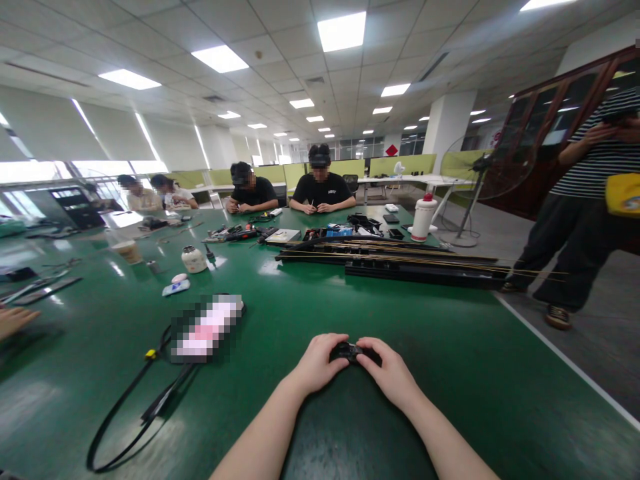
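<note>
A small black part (345,352) with a shiny, uneven surface is held just above the green table (280,407), near the middle of the head view. My left hand (323,363) grips its left end between thumb and fingers. At the other end, the thumb and fingers of my right hand (387,368) pinch it closed. The fingertips of both hands almost meet and cover much of the part, so its exact kind cannot be made out. To the left of my hands lies a phone with a blurred screen (210,330), beside a black strap (107,413) with a yellow piece on it.
Long black rails (425,270) with thin brass-coloured rods lie across the table ahead. Behind them are tools and black parts (365,225), and a white bottle (423,219). A jar (194,260) and a cup (129,252) stand left. Two people sit opposite; another stands right.
</note>
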`<state>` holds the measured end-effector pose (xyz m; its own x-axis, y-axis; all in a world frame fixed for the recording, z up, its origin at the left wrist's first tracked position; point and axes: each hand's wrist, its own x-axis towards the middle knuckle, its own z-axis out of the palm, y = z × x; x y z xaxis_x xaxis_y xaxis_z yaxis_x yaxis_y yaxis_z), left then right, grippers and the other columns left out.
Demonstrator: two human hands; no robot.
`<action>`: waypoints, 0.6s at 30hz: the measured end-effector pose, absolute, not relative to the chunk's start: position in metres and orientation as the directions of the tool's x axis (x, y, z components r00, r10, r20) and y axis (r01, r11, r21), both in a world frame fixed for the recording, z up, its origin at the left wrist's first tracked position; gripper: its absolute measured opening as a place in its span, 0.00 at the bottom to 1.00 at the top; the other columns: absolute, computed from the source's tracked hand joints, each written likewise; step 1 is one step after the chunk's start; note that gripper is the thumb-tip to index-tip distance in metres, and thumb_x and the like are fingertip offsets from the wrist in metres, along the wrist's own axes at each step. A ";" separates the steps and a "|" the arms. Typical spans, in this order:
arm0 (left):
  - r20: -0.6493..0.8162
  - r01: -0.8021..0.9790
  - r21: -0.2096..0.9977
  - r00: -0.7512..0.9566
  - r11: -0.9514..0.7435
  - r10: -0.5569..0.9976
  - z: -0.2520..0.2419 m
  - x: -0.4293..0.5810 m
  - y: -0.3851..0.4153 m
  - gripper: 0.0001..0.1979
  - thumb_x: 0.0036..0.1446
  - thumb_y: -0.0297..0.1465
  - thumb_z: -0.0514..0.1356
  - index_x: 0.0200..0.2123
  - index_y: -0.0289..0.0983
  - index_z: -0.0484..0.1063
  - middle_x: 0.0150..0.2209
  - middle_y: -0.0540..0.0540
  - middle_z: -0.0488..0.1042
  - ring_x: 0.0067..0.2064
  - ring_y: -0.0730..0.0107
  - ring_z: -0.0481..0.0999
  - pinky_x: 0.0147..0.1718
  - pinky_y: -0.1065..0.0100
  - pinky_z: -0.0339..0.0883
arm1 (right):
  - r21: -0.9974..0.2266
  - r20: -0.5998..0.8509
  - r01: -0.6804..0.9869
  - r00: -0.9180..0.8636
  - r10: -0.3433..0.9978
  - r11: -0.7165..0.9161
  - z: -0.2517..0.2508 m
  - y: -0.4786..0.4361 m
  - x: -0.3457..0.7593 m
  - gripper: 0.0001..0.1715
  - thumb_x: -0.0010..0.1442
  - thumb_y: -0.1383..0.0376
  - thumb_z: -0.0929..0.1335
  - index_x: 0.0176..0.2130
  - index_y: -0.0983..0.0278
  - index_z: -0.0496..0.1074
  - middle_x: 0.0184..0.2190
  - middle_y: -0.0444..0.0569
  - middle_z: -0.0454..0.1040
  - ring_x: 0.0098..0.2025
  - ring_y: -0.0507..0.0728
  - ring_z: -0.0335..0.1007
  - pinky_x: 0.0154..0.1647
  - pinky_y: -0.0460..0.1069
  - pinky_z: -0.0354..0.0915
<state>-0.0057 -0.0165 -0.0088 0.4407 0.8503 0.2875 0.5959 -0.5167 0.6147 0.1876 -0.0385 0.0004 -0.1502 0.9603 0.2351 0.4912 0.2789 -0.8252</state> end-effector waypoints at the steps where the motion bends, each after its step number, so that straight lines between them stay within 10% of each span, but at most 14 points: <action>1: 0.286 0.596 0.615 0.441 -0.515 0.851 -0.009 -0.006 -0.017 0.24 0.50 0.29 0.63 0.52 0.41 0.65 0.49 0.45 0.71 0.51 0.59 0.68 0.52 0.57 0.60 | -0.837 0.226 0.482 -0.131 0.965 0.261 0.001 -0.039 0.188 0.12 0.54 0.62 0.65 0.39 0.61 0.72 0.42 0.49 0.74 0.47 0.58 0.69 0.51 0.53 0.62; 18: 0.278 0.603 0.624 0.423 -0.497 0.863 -0.009 -0.005 -0.017 0.24 0.50 0.29 0.63 0.52 0.41 0.66 0.50 0.45 0.71 0.52 0.59 0.67 0.53 0.57 0.59 | -0.962 0.209 0.208 0.147 0.967 0.177 -0.014 -0.030 0.192 0.20 0.52 0.56 0.67 0.44 0.62 0.70 0.41 0.53 0.76 0.46 0.61 0.71 0.50 0.58 0.65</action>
<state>-0.0052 -0.0173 -0.0085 0.4226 0.8625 0.2783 0.6031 -0.4968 0.6241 0.1916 -0.0299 -0.0135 0.1469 0.9668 0.2092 0.2076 0.1767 -0.9621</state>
